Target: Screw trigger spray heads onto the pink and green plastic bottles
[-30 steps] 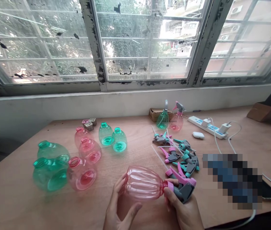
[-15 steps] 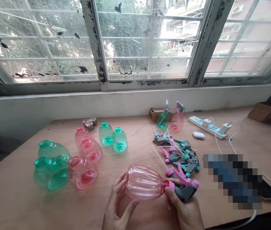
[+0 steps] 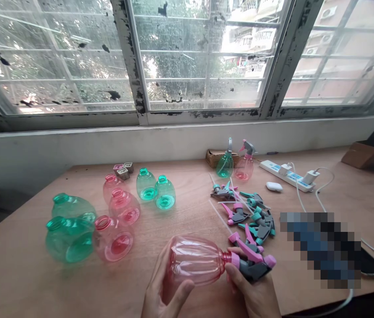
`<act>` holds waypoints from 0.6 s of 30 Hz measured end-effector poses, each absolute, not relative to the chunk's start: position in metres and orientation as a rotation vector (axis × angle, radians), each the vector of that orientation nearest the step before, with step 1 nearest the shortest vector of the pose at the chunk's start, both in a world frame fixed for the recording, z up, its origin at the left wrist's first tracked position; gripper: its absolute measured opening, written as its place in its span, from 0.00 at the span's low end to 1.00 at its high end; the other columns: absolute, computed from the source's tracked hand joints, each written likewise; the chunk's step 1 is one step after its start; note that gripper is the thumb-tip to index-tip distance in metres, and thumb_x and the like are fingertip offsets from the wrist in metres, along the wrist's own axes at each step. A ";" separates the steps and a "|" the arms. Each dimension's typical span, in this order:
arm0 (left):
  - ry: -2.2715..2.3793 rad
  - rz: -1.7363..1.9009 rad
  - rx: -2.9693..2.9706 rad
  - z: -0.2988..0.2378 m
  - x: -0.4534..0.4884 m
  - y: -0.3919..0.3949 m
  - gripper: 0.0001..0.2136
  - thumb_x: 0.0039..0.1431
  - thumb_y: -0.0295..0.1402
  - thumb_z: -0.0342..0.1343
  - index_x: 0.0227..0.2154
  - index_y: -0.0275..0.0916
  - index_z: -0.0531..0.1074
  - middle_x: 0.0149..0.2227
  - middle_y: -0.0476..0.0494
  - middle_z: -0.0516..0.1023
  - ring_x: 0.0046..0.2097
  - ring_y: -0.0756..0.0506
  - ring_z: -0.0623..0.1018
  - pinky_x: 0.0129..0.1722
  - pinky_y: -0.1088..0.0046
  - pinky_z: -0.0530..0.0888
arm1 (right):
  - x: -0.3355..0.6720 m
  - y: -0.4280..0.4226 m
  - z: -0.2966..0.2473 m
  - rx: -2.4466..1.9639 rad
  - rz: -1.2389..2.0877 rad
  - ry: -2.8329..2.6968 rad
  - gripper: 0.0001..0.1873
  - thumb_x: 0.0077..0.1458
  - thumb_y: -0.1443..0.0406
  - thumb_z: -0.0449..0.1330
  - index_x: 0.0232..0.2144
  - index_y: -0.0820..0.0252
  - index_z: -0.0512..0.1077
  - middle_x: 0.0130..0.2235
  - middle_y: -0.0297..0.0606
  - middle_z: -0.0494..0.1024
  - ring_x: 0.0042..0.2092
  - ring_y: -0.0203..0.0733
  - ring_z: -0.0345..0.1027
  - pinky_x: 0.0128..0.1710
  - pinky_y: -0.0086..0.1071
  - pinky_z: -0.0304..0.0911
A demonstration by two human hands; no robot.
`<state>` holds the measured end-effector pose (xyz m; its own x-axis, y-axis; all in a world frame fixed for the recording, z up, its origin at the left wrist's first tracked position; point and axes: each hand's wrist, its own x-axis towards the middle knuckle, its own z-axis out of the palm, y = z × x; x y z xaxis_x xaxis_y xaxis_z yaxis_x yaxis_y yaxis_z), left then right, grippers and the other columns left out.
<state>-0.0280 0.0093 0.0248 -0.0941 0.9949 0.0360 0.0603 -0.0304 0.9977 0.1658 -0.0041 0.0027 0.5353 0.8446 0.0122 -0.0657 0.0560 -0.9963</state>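
A pink transparent bottle lies sideways above the table's near edge, its neck pointing right. My left hand cups its base and underside. My right hand grips the pink and grey trigger sprayer seated on the bottle's neck. A heap of loose pink and teal sprayer heads lies just beyond my right hand.
Several empty green bottles and pink bottles stand at the left of the wooden table. Two finished spray bottles, a power strip, a white earbud case and a cardboard box are at the back right.
The bottle's base has dipped lower and nearer to me. My left hand has shifted its hold on it, while the right hand has kept its grip on the sprayer head.
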 end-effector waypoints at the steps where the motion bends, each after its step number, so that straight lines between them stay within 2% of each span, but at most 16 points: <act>1: 1.344 1.280 1.252 0.024 -0.027 0.008 0.33 0.47 0.46 0.67 0.58 0.46 0.69 0.63 0.44 0.71 0.66 0.34 0.65 0.68 0.55 0.57 | 0.166 -0.003 0.002 -1.331 0.819 -0.727 0.21 0.40 0.53 0.73 0.34 0.58 0.79 0.17 0.29 0.74 0.18 0.37 0.65 0.18 0.30 0.64; 6: 1.318 1.280 1.294 0.024 -0.022 0.005 0.31 0.50 0.44 0.66 0.58 0.53 0.68 0.63 0.50 0.71 0.66 0.37 0.66 0.68 0.58 0.57 | 0.165 -0.001 -0.001 -1.257 0.902 -0.639 0.25 0.42 0.53 0.72 0.39 0.60 0.76 0.16 0.28 0.74 0.17 0.35 0.63 0.17 0.28 0.61; 9: 1.294 1.265 1.283 0.022 -0.023 0.006 0.37 0.48 0.44 0.68 0.62 0.49 0.62 0.65 0.47 0.67 0.68 0.37 0.61 0.69 0.59 0.55 | 0.164 -0.002 0.000 -1.304 0.836 -0.683 0.23 0.41 0.52 0.72 0.37 0.60 0.78 0.17 0.29 0.74 0.18 0.38 0.65 0.18 0.30 0.63; 12: 1.237 1.259 1.217 0.017 -0.028 0.008 0.45 0.43 0.47 0.69 0.65 0.44 0.57 0.67 0.42 0.63 0.69 0.37 0.59 0.68 0.61 0.57 | 0.164 -0.005 0.004 -1.383 0.722 -0.792 0.22 0.38 0.52 0.73 0.34 0.57 0.81 0.23 0.35 0.80 0.25 0.46 0.73 0.23 0.34 0.71; 15: 1.182 1.227 1.185 0.012 -0.032 0.012 0.45 0.45 0.49 0.68 0.64 0.40 0.57 0.67 0.38 0.63 0.66 0.35 0.64 0.68 0.59 0.58 | 0.165 -0.006 0.007 -1.413 0.644 -0.873 0.22 0.36 0.51 0.73 0.35 0.55 0.83 0.31 0.40 0.84 0.32 0.52 0.77 0.30 0.38 0.75; 18: 1.259 1.163 1.257 0.013 -0.032 0.014 0.41 0.46 0.47 0.68 0.62 0.40 0.61 0.66 0.39 0.65 0.68 0.35 0.62 0.68 0.59 0.57 | 0.164 -0.006 0.007 -1.410 0.674 -0.862 0.22 0.38 0.51 0.72 0.35 0.55 0.82 0.28 0.38 0.83 0.26 0.47 0.75 0.25 0.36 0.74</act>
